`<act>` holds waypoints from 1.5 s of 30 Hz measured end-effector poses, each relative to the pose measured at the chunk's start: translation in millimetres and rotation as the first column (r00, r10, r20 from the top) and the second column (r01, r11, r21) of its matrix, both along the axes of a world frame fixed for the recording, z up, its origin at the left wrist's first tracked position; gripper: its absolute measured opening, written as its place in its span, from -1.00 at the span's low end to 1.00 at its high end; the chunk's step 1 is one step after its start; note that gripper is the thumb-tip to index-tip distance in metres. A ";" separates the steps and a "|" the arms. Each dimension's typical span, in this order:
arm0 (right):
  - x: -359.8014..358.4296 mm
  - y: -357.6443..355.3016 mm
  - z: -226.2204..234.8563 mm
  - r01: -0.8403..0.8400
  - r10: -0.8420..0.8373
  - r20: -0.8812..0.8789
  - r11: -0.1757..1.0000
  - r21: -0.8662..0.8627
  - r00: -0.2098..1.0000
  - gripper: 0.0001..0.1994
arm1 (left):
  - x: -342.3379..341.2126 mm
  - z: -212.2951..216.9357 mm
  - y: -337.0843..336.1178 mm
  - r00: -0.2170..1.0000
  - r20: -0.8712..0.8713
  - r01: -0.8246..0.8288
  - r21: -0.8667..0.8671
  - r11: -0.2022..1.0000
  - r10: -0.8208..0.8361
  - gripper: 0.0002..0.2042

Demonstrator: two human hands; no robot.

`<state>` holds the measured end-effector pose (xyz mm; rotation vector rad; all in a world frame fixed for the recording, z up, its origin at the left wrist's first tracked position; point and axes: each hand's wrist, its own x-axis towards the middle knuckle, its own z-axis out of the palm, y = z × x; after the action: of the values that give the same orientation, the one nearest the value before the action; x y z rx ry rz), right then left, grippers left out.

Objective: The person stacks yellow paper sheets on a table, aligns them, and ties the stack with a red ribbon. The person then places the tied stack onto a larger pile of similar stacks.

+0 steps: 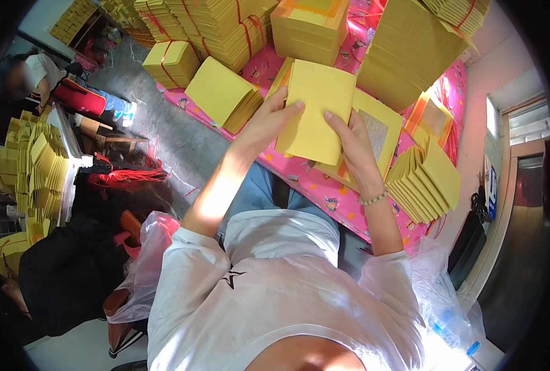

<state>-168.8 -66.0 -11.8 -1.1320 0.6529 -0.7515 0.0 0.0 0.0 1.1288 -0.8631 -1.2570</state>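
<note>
Above the pink patterned tablecloth [309, 182] I hold a stack of yellow paper sheets [321, 86] upright in front of me. My left hand [275, 117] is closed on its left edge, thumb across the front. My right hand [354, 139], with a beaded bracelet on the wrist, grips the right side, its thumb pressed on the front too. Fingers behind the stack are hidden. Behind it lies a yellow tray-like piece [386, 127] with a grey panel. A loose yellow stack [222, 89] rests to the left, and a fanned yellow stack [417, 185] to the right.
Tall yellow bundles [216, 31] tied with red string, a yellow box [309, 34] and a large yellow board [408, 52] stand at the back. Far left, a person [46, 77] is by another table with yellow stacks [40, 173]. A plastic bag [154, 263] hangs at my left.
</note>
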 end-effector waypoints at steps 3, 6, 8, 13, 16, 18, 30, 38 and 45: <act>-0.3 -4.5 2.2 -0.044 0.040 0.038 0.995 0.091 0.998 -0.58 | -0.8 0.6 -6.3 0.991 -0.134 0.016 0.118 0.993 0.000 -0.66; 0.2 -5.5 1.5 -0.049 0.045 0.035 0.994 0.099 0.998 -0.58 | -0.2 -0.3 -8.9 0.983 -0.183 0.030 0.155 0.988 -0.001 -0.68; -1.8 -4.3 4.8 -0.051 0.048 0.035 0.995 0.085 0.998 -0.57 | -0.8 4.3 -7.9 0.980 -0.197 0.044 0.159 0.986 -0.011 -0.68; 6.8 -8.8 -8.1 -0.029 0.023 -0.034 0.982 -0.189 0.999 -0.51 | 4.6 -18.0 -12.9 0.990 0.135 -0.033 -0.129 0.991 0.051 -0.62; 14.0 -13.2 -26.4 -0.028 0.012 -0.056 0.955 -0.294 0.998 -0.46 | 9.8 -55.3 -17.3 0.958 0.227 -0.094 -0.325 0.941 0.174 -0.62; 18.5 -12.4 -38.0 -0.032 0.020 -0.042 0.956 -0.291 0.999 -0.45 | 12.3 -74.3 -16.9 0.946 0.232 -0.126 -0.386 0.914 0.228 -0.62; 11.4 -17.8 -26.0 -0.105 0.074 -0.135 0.965 -0.240 0.988 -0.55 | 14.9 -54.3 -14.6 0.973 0.207 -0.025 -0.339 0.940 0.101 -0.58; 4.7 -7.8 -6.1 -0.067 0.051 -0.082 0.978 -0.195 0.995 -0.64 | 0.4 -20.6 -4.4 0.994 0.032 -0.092 -0.245 0.965 0.103 -0.57; 6.3 -9.3 -1.0 -0.051 0.040 -0.132 0.995 -0.088 0.990 -0.67 | -0.4 8.4 -7.8 0.997 0.016 -0.072 0.084 0.994 0.071 -0.61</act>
<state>-162.4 -75.3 -12.8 -1.2833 0.7054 -0.6779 -0.4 -7.8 8.4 1.2258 -0.7781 -1.2377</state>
